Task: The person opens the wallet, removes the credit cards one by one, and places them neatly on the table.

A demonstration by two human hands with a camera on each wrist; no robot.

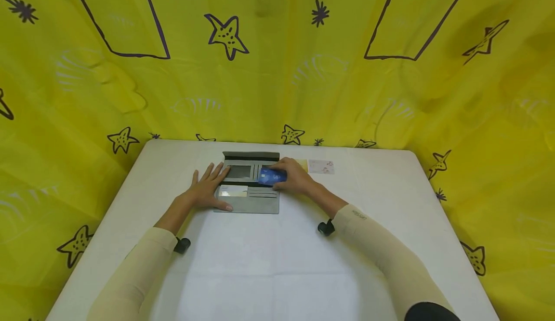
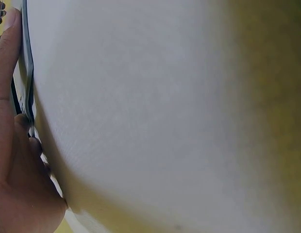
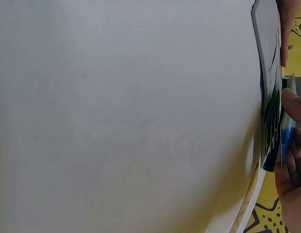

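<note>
head view: an open grey wallet [image 1: 248,186] lies flat on a white table [image 1: 277,263], towards its far edge. the left hand [image 1: 209,189] rests on the wallet's left half with fingers straight and spread, pressing it down and grasping nothing. the right hand [image 1: 291,176] pinches a blue card [image 1: 272,176] between thumb and fingers, holding it over the wallet's upper right slots. a pale card [image 1: 233,191] sits in a lower left pocket. two more cards [image 1: 320,167] lie on the table just right of the wallet. yellow star-printed cloth [image 1: 86,94] surrounds the table. right wrist view: the blue card [image 3: 286,138] stands edge-on against the wallet [image 3: 268,77].
</note>
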